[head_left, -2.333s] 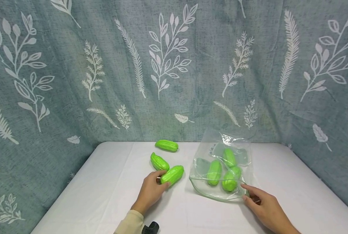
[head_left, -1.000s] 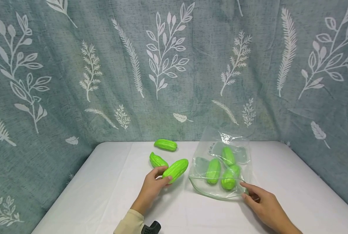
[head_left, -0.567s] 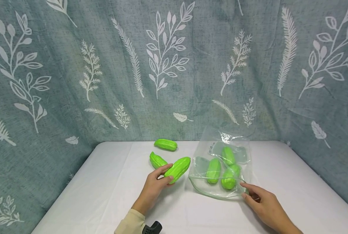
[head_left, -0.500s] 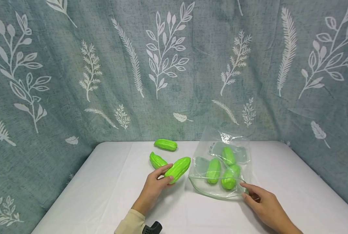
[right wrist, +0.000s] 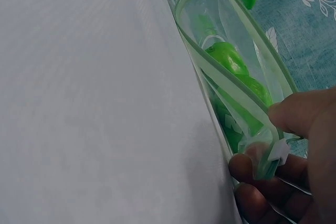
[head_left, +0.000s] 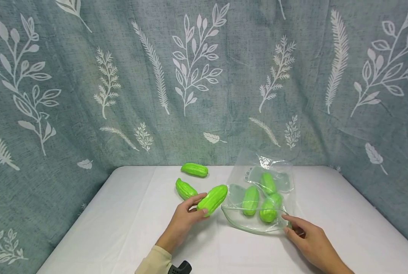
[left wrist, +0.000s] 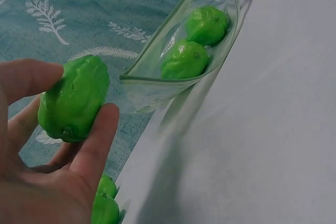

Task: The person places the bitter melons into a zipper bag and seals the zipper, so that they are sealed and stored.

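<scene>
My left hand (head_left: 190,215) holds a bright green, ridged bitter melon (head_left: 212,199) between thumb and fingers, tilted, its far end at the bag's left edge in the head view. The left wrist view shows its blunt stem end (left wrist: 73,103) toward the camera. A clear zip bag (head_left: 238,220) with a green rim lies with its mouth gaping toward me. Inside are bitter melons (head_left: 251,199). My right hand (head_left: 310,241) pinches the right corner of the bag's mouth, next to a white slider (right wrist: 279,151) seen in the right wrist view.
Two loose bitter melons lie on the white table (head_left: 121,228) left of the bag, one near the back edge (head_left: 194,169) and one just behind my left hand (head_left: 185,188). A teal leaf-patterned curtain (head_left: 139,76) stands behind and beside the table.
My left hand has lifted the bitter melon from beside the other loose one and carried it right, toward the bag. My right hand stays at the bag's corner.
</scene>
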`<state>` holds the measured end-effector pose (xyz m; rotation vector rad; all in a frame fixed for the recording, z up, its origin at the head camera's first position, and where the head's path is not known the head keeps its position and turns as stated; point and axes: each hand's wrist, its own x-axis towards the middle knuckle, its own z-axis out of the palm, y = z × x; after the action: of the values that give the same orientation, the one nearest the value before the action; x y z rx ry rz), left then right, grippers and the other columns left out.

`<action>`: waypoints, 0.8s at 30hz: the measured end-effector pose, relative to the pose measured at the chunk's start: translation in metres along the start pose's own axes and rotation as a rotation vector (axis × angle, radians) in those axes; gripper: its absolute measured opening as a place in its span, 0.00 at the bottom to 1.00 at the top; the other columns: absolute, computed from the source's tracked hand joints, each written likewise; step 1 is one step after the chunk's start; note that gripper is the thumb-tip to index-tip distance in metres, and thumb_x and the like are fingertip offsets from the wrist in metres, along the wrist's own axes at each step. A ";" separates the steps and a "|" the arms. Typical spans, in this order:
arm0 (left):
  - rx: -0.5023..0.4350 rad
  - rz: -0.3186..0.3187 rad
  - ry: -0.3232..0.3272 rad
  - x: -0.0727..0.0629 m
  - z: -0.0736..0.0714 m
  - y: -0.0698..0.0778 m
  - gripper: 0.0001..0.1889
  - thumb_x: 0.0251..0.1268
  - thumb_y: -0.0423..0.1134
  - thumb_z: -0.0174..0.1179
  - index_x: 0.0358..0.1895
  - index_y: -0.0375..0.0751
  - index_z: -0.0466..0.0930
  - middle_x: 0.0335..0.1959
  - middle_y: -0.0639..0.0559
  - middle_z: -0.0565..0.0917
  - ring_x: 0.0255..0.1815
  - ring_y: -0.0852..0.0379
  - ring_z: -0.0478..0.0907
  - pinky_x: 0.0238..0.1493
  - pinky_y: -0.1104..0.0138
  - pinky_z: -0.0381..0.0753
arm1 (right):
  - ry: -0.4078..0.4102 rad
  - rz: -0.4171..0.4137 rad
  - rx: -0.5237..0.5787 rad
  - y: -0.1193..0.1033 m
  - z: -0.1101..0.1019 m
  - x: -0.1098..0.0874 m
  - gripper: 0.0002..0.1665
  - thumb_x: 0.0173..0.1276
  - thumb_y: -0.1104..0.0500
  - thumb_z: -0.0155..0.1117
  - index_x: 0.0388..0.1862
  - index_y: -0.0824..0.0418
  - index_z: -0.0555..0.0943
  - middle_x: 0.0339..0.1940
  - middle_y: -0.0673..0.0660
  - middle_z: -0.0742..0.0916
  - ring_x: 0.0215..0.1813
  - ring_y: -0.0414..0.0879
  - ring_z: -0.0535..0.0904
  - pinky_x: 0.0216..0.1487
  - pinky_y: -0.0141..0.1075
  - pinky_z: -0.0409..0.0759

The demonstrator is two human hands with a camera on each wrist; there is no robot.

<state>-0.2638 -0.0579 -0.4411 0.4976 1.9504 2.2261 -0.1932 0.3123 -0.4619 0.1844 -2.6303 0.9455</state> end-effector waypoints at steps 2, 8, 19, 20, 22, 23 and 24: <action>-0.003 0.000 -0.017 0.000 0.002 0.000 0.30 0.64 0.31 0.65 0.70 0.33 0.70 0.61 0.34 0.70 0.53 0.49 0.79 0.53 0.58 0.82 | -0.003 0.005 0.000 0.000 0.000 0.000 0.24 0.69 0.53 0.69 0.62 0.57 0.82 0.38 0.47 0.87 0.34 0.33 0.81 0.35 0.32 0.81; -0.030 -0.012 -0.036 -0.001 0.005 0.002 0.30 0.64 0.29 0.65 0.70 0.34 0.71 0.61 0.34 0.70 0.54 0.48 0.79 0.53 0.58 0.82 | 0.006 0.002 0.002 0.000 0.001 0.000 0.23 0.69 0.55 0.70 0.62 0.56 0.82 0.37 0.47 0.87 0.34 0.34 0.81 0.35 0.32 0.81; -0.071 0.000 -0.082 -0.002 0.008 0.003 0.30 0.63 0.26 0.60 0.71 0.33 0.69 0.63 0.34 0.70 0.59 0.46 0.77 0.55 0.56 0.81 | 0.021 -0.022 0.009 0.001 0.000 0.000 0.22 0.71 0.54 0.67 0.62 0.56 0.82 0.37 0.45 0.87 0.34 0.33 0.80 0.34 0.32 0.80; -0.074 -0.001 -0.088 -0.002 0.008 0.003 0.30 0.63 0.26 0.59 0.71 0.33 0.69 0.63 0.34 0.70 0.59 0.46 0.77 0.55 0.56 0.80 | 0.021 -0.023 0.007 0.001 0.000 0.000 0.22 0.71 0.54 0.67 0.62 0.56 0.82 0.37 0.45 0.87 0.34 0.33 0.80 0.34 0.32 0.80; -0.075 -0.007 -0.099 -0.002 0.009 0.004 0.30 0.62 0.26 0.59 0.71 0.34 0.70 0.63 0.34 0.70 0.59 0.46 0.77 0.55 0.57 0.80 | 0.020 -0.026 0.005 0.002 0.000 0.000 0.21 0.72 0.54 0.67 0.62 0.56 0.82 0.37 0.45 0.87 0.34 0.32 0.80 0.35 0.32 0.80; -0.074 -0.007 -0.105 -0.003 0.009 0.004 0.30 0.62 0.26 0.59 0.71 0.34 0.70 0.63 0.35 0.70 0.59 0.47 0.77 0.55 0.57 0.80 | 0.018 -0.028 0.004 0.002 0.000 0.000 0.22 0.71 0.54 0.67 0.62 0.56 0.82 0.38 0.46 0.87 0.34 0.32 0.80 0.35 0.32 0.80; -0.072 -0.007 -0.111 -0.003 0.009 0.004 0.30 0.62 0.25 0.59 0.70 0.34 0.70 0.64 0.35 0.70 0.59 0.47 0.77 0.55 0.57 0.81 | 0.017 -0.028 0.004 0.002 0.000 0.000 0.22 0.71 0.54 0.67 0.62 0.56 0.82 0.38 0.46 0.87 0.34 0.32 0.80 0.35 0.32 0.80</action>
<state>-0.2577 -0.0510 -0.4366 0.5909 1.8088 2.2047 -0.1937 0.3135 -0.4631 0.2132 -2.6036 0.9387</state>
